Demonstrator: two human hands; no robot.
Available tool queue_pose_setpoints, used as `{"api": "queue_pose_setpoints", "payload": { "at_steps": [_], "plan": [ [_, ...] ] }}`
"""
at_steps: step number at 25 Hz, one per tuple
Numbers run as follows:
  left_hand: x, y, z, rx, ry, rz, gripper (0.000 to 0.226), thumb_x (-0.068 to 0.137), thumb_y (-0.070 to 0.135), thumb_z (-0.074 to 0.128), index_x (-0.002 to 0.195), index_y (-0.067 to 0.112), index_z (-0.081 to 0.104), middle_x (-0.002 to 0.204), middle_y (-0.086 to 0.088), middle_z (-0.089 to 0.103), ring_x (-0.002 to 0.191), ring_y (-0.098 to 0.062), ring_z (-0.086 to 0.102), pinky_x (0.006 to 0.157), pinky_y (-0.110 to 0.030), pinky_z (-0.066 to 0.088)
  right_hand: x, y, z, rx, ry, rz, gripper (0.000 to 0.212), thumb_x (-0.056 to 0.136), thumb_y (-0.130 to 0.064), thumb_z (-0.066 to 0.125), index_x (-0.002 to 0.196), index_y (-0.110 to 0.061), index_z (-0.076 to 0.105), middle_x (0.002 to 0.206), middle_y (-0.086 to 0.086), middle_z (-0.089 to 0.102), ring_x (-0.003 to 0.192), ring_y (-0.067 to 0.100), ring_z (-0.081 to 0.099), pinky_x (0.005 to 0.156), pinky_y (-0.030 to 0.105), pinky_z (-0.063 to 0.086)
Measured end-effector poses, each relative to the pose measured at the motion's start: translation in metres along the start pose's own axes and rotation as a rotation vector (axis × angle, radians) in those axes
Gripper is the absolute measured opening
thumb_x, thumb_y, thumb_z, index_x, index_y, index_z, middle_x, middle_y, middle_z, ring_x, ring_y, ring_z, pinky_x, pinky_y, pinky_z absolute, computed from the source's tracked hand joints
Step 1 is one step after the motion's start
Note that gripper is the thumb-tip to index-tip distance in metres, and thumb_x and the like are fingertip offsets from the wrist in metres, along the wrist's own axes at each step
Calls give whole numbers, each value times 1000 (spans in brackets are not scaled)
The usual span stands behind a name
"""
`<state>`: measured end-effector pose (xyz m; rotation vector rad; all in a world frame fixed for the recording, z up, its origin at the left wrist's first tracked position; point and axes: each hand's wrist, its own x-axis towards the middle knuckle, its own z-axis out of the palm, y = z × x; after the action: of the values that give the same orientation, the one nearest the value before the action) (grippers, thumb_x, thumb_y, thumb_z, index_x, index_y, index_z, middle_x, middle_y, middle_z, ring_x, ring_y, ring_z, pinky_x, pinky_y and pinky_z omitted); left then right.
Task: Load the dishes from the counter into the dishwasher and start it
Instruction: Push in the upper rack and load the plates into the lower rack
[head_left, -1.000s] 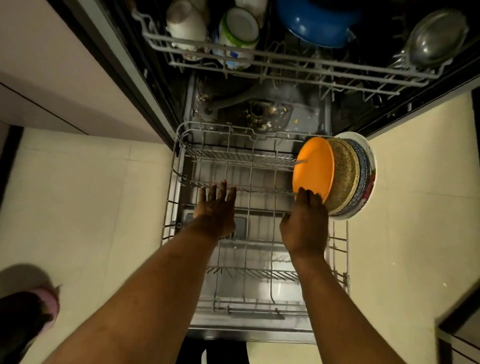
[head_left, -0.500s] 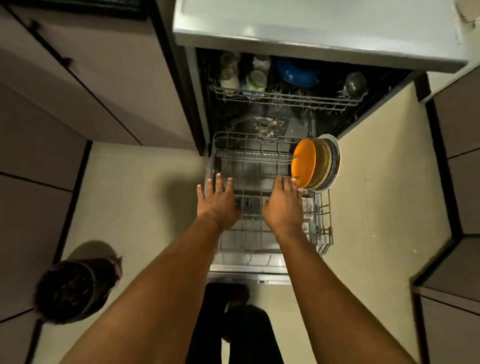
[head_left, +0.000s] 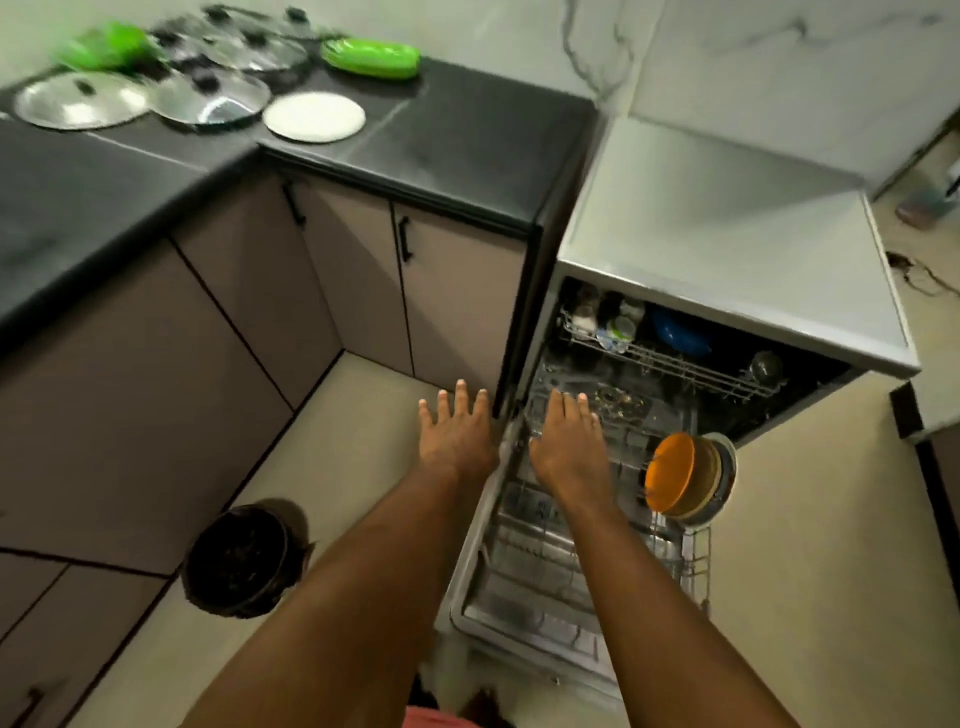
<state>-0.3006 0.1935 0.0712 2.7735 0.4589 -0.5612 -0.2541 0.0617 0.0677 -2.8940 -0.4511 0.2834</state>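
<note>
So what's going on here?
A person is loading the open dishwasher. Both hands are empty and open: the left hand over the floor, the right hand over the pulled-out lower rack. An orange plate and others stand at the rack's right side. On the counter lie steel lids, a white plate and green plates.

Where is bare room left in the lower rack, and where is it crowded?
Free: the lower rack from the orange plate leftward to its left wall, and its near end. Crowded: the far right corner, where plates stand packed on edge.

Head camera looks steeply down from standing height; faces the open dishwasher (head_left: 597, 519).
</note>
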Motion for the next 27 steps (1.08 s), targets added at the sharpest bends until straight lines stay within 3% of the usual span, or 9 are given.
{"api": "queue_pose_setpoints", "payload": {
  "at_steps": [7, 11, 16, 27],
  "plan": [
    [21, -86, -77, -56, 147, -102, 78, 97, 35, 47, 158, 19, 0, 165, -12, -9, 151, -36, -5, 120, -57, -3, 48, -111, -25, -86, 69, -184, 71, 95, -25, 54, 152, -6, 17, 158, 12, 22, 149, 28, 10, 121, 41, 13],
    [58, -188, -136, -84, 259, -163, 76, 98, 32, 45, 158, 19, 0, 165, -12, -10, 151, -36, -6, 120, -58, -3, 107, -228, -37, -70, 159, -314, 74, 94, -29, 55, 153, -7, 14, 160, 11, 18, 149, 25, 7, 121, 38, 10],
    [89, -287, -183, -66, 252, -215, 79, 97, 31, 49, 158, 20, 0, 165, -12, -10, 151, -36, -6, 120, -58, -2, 160, -325, -39, -56, 197, -354, 74, 94, -30, 55, 153, -8, 15, 160, 10, 19, 150, 25, 7, 122, 37, 11],
    [193, -388, -241, -37, 228, -287, 84, 96, 29, 52, 158, 22, -4, 164, -12, -14, 151, -37, -9, 120, -58, -2, 292, -428, -29, -103, 167, -456, 75, 95, -32, 54, 154, -9, 13, 161, 9, 16, 150, 23, 6, 122, 37, 9]
  ]
}}
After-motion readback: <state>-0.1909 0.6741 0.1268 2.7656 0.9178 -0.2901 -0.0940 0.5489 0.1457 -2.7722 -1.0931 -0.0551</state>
